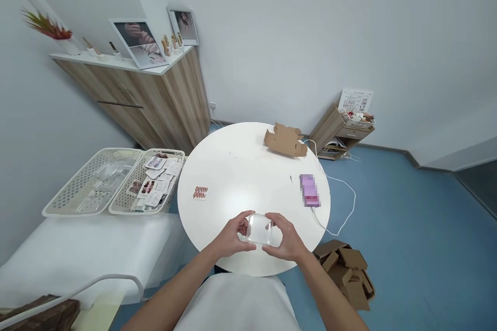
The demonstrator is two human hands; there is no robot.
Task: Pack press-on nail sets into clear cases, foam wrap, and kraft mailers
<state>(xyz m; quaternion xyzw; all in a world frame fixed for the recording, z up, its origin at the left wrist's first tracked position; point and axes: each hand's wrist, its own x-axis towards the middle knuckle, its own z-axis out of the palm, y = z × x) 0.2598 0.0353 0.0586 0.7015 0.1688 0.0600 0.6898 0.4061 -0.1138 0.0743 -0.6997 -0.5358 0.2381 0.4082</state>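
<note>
Between my two hands is a clear plastic box (pixel 259 229), roughly square with rounded corners, held above the front part of the round white table (pixel 229 176). My left hand (pixel 235 237) grips its left side, thumb at the near edge and fingers at the far edge. On the right side my right hand (pixel 285 238) grips it the same way. I cannot make out anything inside the box. A card of reddish press-on nails (pixel 200 193) lies on the table to the left, apart from both hands.
An unfolded cardboard box (pixel 286 140) lies at the table's back right, with a pixelated purple phone (pixel 309 190) on a cable nearer. White baskets (pixel 147 210) of cards and plastic cases stand left. Flattened cardboard (pixel 347 271) sits low on the right. A wooden cabinet (pixel 182 98) stands behind.
</note>
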